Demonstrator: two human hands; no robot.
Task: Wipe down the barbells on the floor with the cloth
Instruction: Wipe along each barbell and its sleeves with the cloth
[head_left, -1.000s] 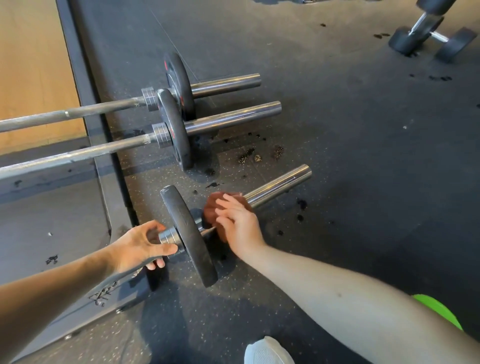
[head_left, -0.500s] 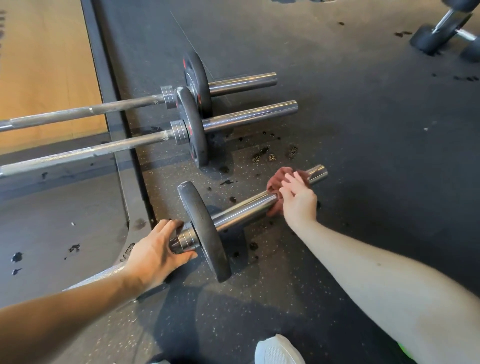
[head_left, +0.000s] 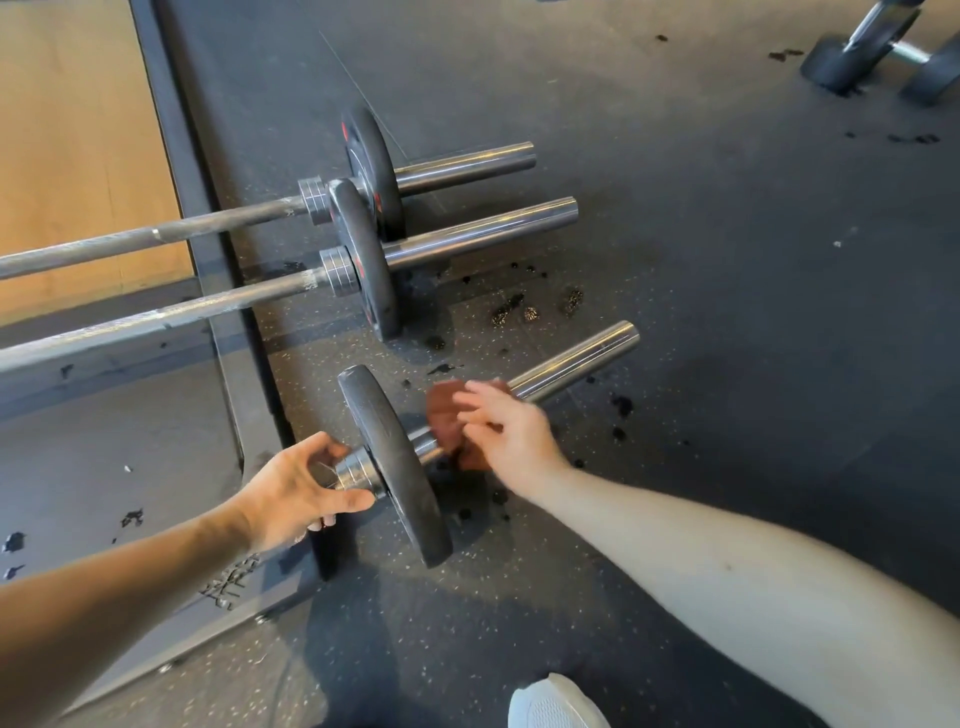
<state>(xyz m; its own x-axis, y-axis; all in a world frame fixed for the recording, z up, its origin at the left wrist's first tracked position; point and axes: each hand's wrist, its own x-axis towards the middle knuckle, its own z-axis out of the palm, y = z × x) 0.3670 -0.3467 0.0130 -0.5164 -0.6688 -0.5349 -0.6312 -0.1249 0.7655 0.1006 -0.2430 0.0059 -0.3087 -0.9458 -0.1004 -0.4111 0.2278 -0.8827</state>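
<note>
On floor (head_left: 727, 312), nearest barbell (head_left: 576, 364) points up-right; right hand (head_left: 514, 436) seemingly grips cloth (head_left: 444, 410).

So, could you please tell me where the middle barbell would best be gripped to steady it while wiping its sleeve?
Probably the ringed collar of the middle barbell, just inboard of its plate. Come from above on the near side: the plate holds the bar off the floor, so fingers can curl under, and the far barbell crowds the other side.
</note>
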